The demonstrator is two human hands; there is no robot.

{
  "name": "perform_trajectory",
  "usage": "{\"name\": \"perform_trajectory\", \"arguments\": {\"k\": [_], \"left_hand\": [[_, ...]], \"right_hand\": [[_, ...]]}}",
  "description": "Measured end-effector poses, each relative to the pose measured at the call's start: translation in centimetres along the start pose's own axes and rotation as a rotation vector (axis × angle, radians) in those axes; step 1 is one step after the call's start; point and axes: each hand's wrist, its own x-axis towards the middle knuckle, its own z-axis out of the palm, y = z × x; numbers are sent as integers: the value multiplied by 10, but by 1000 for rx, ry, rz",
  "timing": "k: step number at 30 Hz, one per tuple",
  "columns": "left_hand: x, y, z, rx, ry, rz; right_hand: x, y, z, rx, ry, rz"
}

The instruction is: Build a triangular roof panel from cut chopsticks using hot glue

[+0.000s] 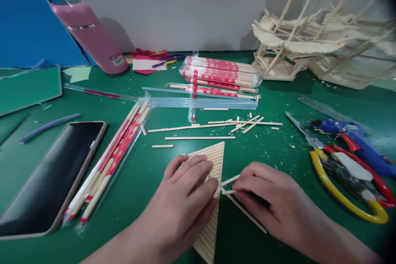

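Leftmost, one phone [49,177] lies beside wrapped chopsticks [113,159], too overlapped to count. Next comes the left hand [182,198], fingers curled over one slatted stick panel [216,156]; whether it grips or only steadies cannot be told. The panel's long axis runs from the near side toward the back. At its right edge, between both hands, three thin sticks [230,180] show, two short, one longer, slanting near and right; the right hand [266,194], closer, pinches at them. Rightward lie one pair of scissors [321,182] and one glue gun [360,137].
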Motion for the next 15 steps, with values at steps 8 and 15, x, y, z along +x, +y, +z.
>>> {"name": "perform_trajectory", "arguments": {"k": [8,15], "left_hand": [[0,0,0,0,11,18],[1,0,1,2,27,17]], "right_hand": [[0,0,2,-1,25,13],[0,-1,4,-1,40,14]]}}
